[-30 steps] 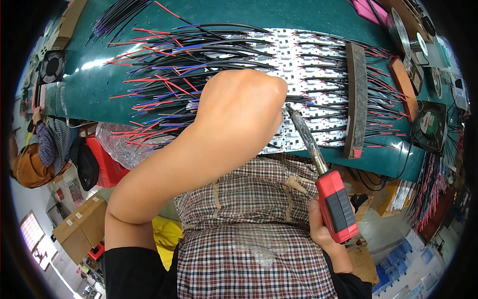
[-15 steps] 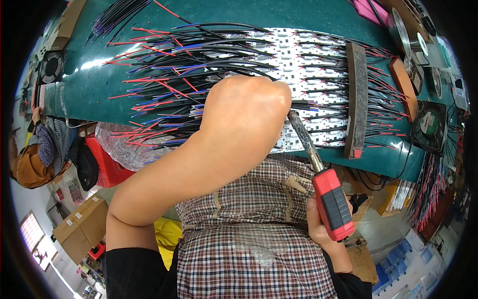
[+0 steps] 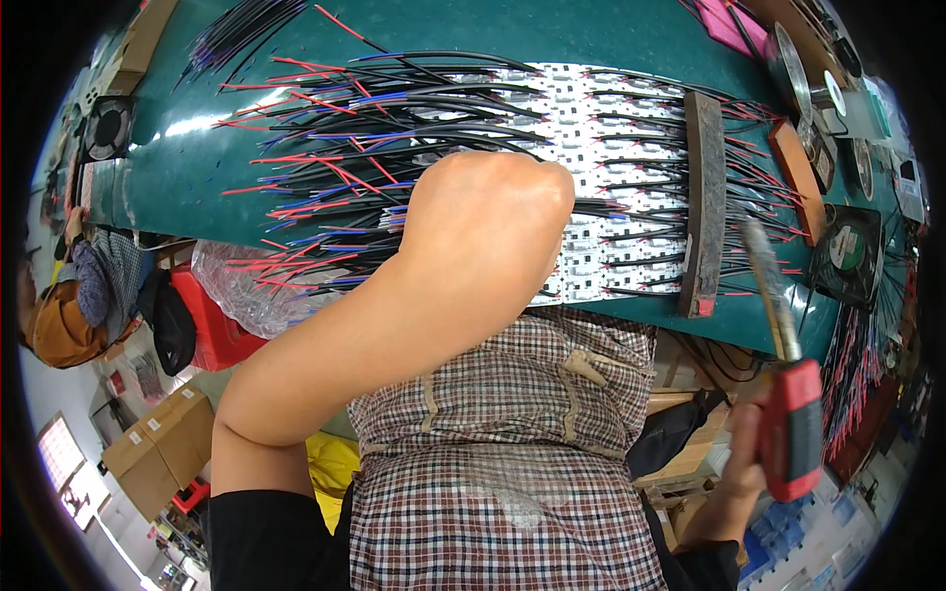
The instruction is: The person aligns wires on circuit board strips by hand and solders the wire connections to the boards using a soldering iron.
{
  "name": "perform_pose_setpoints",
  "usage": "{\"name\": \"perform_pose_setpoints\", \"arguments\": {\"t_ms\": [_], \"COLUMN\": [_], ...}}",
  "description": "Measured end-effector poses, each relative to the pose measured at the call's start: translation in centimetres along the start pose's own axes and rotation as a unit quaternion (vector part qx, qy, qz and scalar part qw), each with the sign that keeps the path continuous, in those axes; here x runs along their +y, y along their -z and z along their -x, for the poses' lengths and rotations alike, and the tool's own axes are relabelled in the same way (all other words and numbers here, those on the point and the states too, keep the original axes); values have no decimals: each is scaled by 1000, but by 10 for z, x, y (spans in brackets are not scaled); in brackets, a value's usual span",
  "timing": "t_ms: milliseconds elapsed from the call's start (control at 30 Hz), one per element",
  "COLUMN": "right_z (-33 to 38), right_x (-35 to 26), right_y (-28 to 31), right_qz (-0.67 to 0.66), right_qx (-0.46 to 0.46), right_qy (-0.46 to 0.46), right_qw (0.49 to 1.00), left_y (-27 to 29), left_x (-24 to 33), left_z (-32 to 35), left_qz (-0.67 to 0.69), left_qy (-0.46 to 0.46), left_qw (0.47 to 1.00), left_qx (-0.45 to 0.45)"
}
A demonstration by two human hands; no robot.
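Note:
My left hand (image 3: 488, 212) is curled over a sheet of white circuit boards (image 3: 570, 108), its back turned up. Its fingers are hidden beneath it, so whatever they grip cannot be made out. Black cables (image 3: 434, 129) with red and blue wire ends fan out left of the sheet, some passing under this hand. Shorter black cables (image 3: 639, 149) run off the sheet's right side, beneath a dark bar (image 3: 704, 197) lying across them. At the right, off the bench's front edge, my right hand (image 3: 741, 455) is closed round a red-and-black soldering iron (image 3: 791, 428), its tip pointing up, slightly blurred.
The green bench top (image 3: 187, 187) carries a bundle of dark wires (image 3: 236, 34) at the far left. Right of the bar lie an orange block (image 3: 796, 177), a fan (image 3: 847, 254) and wire spools (image 3: 788, 74). Beyond the left end, a person's hand (image 3: 75, 225) rests near the bench.
My right hand has swung the soldering iron rightward, away from beside my left hand and past the dark bar. My left hand stays nearly where it was.

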State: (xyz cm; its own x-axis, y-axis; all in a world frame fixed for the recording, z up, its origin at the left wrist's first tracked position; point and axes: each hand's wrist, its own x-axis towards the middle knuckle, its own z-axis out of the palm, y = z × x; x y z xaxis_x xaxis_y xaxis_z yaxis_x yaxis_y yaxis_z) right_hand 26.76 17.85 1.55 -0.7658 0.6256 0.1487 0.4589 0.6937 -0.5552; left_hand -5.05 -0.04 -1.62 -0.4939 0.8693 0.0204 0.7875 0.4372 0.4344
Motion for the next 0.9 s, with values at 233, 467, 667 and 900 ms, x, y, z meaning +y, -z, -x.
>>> {"name": "perform_pose_setpoints", "arguments": {"t_ms": [233, 467, 667, 900], "right_z": [-8, 0, 18, 40], "right_x": [-4, -4, 11, 41], "right_y": [5, -5, -3, 17], "right_qz": [-282, -300, -307, -294], "right_qx": [102, 183, 236, 324], "right_qy": [-118, -135, -162, -174], "right_qw": [946, 927, 908, 882], "left_y": [-1, 1, 2, -11], "left_x": [-2, 4, 8, -4], "left_z": [-3, -7, -9, -23], "left_qz": [6, 27, 5, -47], "left_qy": [23, 27, 53, 55], "left_qw": [1000, 999, 998, 997], "left_qx": [-2, 3, 15, 10]}}
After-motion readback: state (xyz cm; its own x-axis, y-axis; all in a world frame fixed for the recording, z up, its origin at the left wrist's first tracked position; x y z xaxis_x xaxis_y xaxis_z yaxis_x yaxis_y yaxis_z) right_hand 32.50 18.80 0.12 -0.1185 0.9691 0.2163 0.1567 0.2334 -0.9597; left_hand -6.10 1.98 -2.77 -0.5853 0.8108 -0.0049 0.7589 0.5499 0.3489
